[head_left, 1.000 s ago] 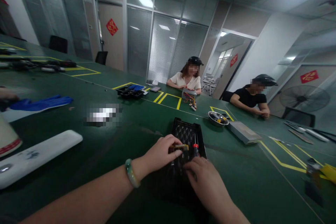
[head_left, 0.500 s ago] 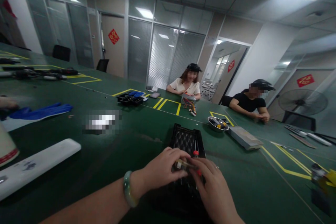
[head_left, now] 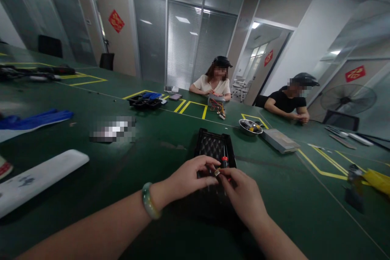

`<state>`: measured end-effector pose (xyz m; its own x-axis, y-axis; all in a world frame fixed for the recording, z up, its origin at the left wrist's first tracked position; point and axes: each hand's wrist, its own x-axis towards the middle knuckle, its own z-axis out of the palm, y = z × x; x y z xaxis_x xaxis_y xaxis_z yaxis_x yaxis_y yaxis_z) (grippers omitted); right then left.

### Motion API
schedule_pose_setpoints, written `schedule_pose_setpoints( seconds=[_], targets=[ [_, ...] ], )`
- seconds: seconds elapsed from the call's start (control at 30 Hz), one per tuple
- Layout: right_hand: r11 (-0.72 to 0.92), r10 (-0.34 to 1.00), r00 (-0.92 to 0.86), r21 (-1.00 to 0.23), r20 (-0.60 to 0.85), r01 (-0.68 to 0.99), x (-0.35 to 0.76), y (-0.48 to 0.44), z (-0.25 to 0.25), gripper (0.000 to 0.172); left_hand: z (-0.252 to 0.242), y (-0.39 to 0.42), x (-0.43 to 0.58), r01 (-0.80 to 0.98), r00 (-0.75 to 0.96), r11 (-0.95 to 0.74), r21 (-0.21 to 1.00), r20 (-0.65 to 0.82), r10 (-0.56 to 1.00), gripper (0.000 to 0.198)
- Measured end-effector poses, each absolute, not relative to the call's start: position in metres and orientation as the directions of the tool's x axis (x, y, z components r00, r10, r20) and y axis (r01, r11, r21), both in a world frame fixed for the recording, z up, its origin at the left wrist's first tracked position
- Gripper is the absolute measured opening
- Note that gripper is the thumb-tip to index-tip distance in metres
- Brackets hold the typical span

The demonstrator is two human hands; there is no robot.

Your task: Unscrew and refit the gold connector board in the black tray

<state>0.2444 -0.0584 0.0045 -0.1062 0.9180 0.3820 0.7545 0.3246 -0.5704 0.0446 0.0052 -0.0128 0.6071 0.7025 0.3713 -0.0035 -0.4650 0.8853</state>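
Both hands are close together above a black tray with a quilted, diamond-patterned bottom. My left hand, a green bangle at its wrist, has its fingers curved and its thumb stretched toward the right hand. Between the fingertips is a small pale, gold-coloured piece, too small to name. Pinched fingers of my right hand grip its right side. A screwdriver with a red and black handle lies in the tray, just beyond the fingers. The hands hide part of the tray's near half.
On the green table, a metal bowl and a grey box stand to the right. A white slab-like item and blue gloves lie left. Black trays sit farther back. Two people sit across the table.
My view has tilted down a little. The right hand has drawn back slightly from over the screwdriver, so more of its handle shows, and the small piece between the fingertips has turned.
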Motion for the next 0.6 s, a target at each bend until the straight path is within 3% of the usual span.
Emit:
schedule_pose_setpoints(
  seconds=[0.13, 0.27, 0.53, 0.6],
  targets=[
    [0.385, 0.881, -0.125, -0.537, 0.456, 0.750, 0.2469, -0.0583, 0.0047, 0.014, -0.0166, 0.0058, 0.0477, -0.023, 0.605, -0.436, 0.900, 0.360, 0.710, 0.028],
    [0.351, 0.896, -0.096, -0.560, 0.434, 0.750, 0.2472, -0.0579, 0.0050, 0.016, -0.0141, 0.0042, 0.0482, -0.022, 0.619, -0.401, 0.916, 0.328, 0.714, 0.030],
    [0.351, 0.918, -0.074, -0.713, 0.389, 0.607, 0.2471, -0.0588, 0.0051, 0.011, -0.0087, 0.0039, 0.0419, 0.060, 0.665, -0.523, 0.850, 0.356, 0.656, 0.051],
    [0.348, 0.917, 0.004, -0.805, 0.399, 0.480, 0.2490, -0.0565, 0.0035, 0.011, -0.0099, 0.0049, 0.0404, 0.052, 0.659, -0.529, 0.847, 0.369, 0.655, 0.055]
  ],
)
